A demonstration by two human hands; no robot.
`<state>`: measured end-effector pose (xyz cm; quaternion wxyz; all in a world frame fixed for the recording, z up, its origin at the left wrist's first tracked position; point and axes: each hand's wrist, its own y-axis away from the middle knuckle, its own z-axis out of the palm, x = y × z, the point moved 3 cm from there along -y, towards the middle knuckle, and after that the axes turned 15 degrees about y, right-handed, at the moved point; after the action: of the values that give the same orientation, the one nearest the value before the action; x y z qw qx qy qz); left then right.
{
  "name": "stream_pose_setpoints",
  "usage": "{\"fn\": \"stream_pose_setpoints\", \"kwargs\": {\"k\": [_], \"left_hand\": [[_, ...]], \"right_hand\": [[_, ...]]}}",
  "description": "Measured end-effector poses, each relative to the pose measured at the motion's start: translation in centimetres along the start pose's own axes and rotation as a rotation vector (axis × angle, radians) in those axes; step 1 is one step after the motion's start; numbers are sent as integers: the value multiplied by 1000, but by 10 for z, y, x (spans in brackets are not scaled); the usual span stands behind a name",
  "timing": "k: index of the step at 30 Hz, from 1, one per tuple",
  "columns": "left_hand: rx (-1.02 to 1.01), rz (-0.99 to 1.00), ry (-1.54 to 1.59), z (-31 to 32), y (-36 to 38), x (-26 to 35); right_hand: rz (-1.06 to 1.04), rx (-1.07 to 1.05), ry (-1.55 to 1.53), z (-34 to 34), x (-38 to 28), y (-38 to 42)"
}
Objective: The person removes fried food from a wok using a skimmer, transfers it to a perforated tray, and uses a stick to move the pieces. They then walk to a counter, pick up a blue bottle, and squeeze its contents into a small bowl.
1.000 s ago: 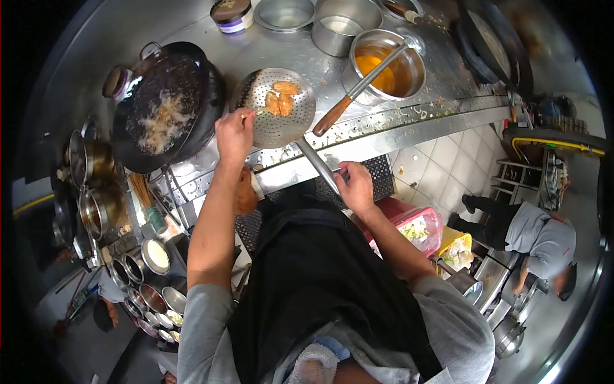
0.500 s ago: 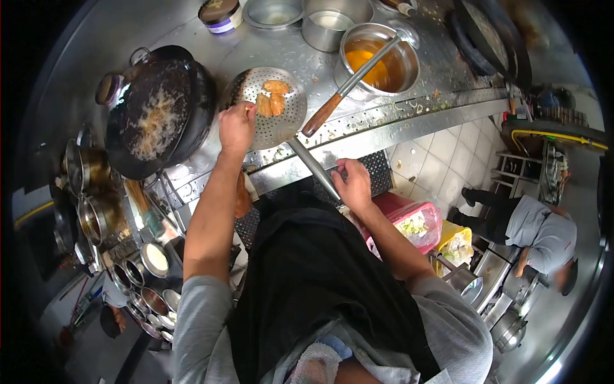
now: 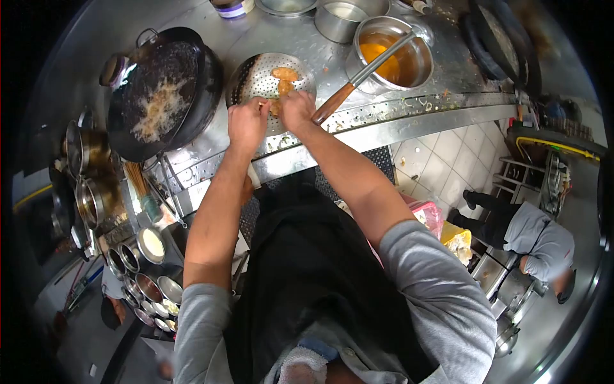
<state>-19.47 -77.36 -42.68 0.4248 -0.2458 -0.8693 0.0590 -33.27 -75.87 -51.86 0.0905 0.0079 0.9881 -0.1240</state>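
One bench [image 3: 256, 35], sheet steel, scratched and wet-looking, perforated strip along the near edge with food scraps on it. One black wok [image 3: 182, 54], round, one loop handle visible, pale froth inside. One round metal skimmer [image 3: 256, 80], punched with holes, scorched dark on one side. Three metal vessels to its upper right: one pot with orange liquid [image 3: 416, 61], one plainer pot [image 3: 329, 29], one shallow basin [image 3: 288, 6] cut by the frame. One ladle [image 3: 368, 72], wooden handle, metal shaft, lying across the orange-liquid pot. Two bare hands at the skimmer: left hand [image 3: 248, 121], thumb and finger close together, can't tell if pinching; right hand [image 3: 298, 110], fingers curled, grip contents hidden. One jar [image 3: 231, 9], purple-and-white label, writing unreadable from here. Smallest: three visible golden-brown pieces [image 3: 284, 73], lumpy, on the skimmer; two past the hands, one between the fingertips.
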Motion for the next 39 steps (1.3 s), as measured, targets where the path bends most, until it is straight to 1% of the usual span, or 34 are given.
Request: {"fn": "stream_pose_setpoints", "kwargs": {"k": [2,6,10,12,15,18,22,24,25,27,28,30,31,33,35,37,39], "left_hand": [[15,12,-6,-5,-5,2],[50,18,14,-19,-11,6],[35,0,11,-22,-20,1],[19,9,-25,-21,-23,1],[-20,29,6,-15,-27,-2],[-58,12,21,-5,-26,-11],[-5,24,61,-1,-17,-15],[17,-66,72,-5,-12,-19],[24,-63,68,-8,-10,-19],[28,-170,71,-15,-7,-21],[32,-168,69,-18,-5,-21],[62,-58,60,-25,-2,-10],[57,-62,61,-27,-4,-8],[68,61,-8,-31,-11,2],[59,48,-16,-27,-17,1],[-5,109,-25,-19,-22,-2],[-25,69,-11,-14,-26,-2]], "right_hand": [[37,-53,120,15,-2,-2],[47,-101,131,22,-1,1],[55,-114,136,22,1,-2],[62,-130,126,20,1,-2],[69,-148,107,17,0,-3],[69,-215,111,17,0,-5],[47,-254,140,19,2,-8],[36,-260,149,19,1,-9],[33,-279,158,18,1,-8],[26,-290,166,16,-1,-9],[33,-278,156,16,-2,-8],[44,-275,144,18,-3,-6],[43,-273,159,20,-2,-6],[41,-276,175,20,-1,-4],[38,-276,174,20,-2,-5],[36,-279,150,21,-2,-8],[40,-286,130,23,1,-7]]}}
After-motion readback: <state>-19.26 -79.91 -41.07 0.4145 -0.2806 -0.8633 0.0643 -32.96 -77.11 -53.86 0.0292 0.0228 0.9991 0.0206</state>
